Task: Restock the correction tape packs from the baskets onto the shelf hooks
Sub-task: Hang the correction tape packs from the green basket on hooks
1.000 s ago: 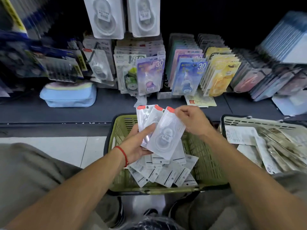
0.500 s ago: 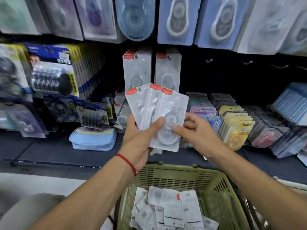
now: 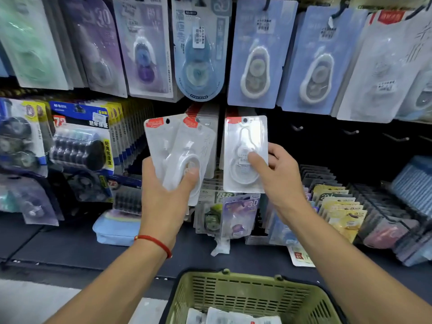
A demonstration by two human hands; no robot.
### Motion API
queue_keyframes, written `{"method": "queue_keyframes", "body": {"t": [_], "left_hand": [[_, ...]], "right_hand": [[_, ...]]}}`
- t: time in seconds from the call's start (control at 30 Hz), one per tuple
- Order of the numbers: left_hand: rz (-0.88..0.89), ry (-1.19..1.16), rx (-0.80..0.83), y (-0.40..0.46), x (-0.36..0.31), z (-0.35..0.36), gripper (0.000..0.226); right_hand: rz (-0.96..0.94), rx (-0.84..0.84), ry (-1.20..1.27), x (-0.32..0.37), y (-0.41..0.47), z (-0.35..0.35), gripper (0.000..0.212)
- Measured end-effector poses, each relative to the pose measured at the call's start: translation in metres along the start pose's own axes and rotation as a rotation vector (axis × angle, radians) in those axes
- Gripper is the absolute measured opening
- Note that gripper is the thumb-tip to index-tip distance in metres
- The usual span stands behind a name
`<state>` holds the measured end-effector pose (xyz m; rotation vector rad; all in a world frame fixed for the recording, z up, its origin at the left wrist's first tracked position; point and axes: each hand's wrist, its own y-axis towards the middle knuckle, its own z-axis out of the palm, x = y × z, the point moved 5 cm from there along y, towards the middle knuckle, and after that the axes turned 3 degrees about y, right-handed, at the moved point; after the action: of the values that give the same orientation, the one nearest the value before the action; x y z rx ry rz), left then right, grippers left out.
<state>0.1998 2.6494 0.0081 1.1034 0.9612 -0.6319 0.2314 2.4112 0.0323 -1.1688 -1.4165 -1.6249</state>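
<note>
My left hand (image 3: pixel 164 197) grips two white correction tape packs (image 3: pixel 173 148) with red top tabs, fanned and upright in front of the shelf. My right hand (image 3: pixel 278 176) pinches a single matching pack (image 3: pixel 243 136), thumb on its front, held upright just right of the others. This pack sits in front of the same white packs hanging on the shelf hooks (image 3: pixel 205 113) behind it. Below, the green basket (image 3: pixel 233 291) holds more packs (image 3: pixel 224 316).
Blue and purple correction tape cards (image 3: pixel 254 54) hang in the row above. Empty hooks (image 3: pixel 350 132) stick out of the dark back wall at right. Boxed coloured packs (image 3: pixel 339 206) and a pale blue pouch (image 3: pixel 114 228) lie on the lower shelf.
Both hands rose from the basket to shelf height. My right hand pulled one pack away from the bunch in my left hand and moved it right, toward the hanging packs.
</note>
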Motion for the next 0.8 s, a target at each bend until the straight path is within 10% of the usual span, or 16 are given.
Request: {"method": "queue_keyframes", "body": {"t": [0.4, 0.6, 0.8], "left_hand": [[-0.044, -0.106, 0.002, 0.006, 0.003, 0.005, 0.045], [-0.206, -0.257, 0.126, -0.011, 0.016, 0.028, 0.061], [-0.264, -0.244, 0.093, -0.006, 0.021, 0.024, 0.035]], "right_hand": [[0.025, -0.038, -0.465, -0.007, -0.011, 0.003, 0.047], [0.026, 0.225, -0.253, -0.018, -0.036, 0.041, 0.019], [0.026, 0.009, -0.094, -0.014, -0.028, 0.027, 0.015]]}}
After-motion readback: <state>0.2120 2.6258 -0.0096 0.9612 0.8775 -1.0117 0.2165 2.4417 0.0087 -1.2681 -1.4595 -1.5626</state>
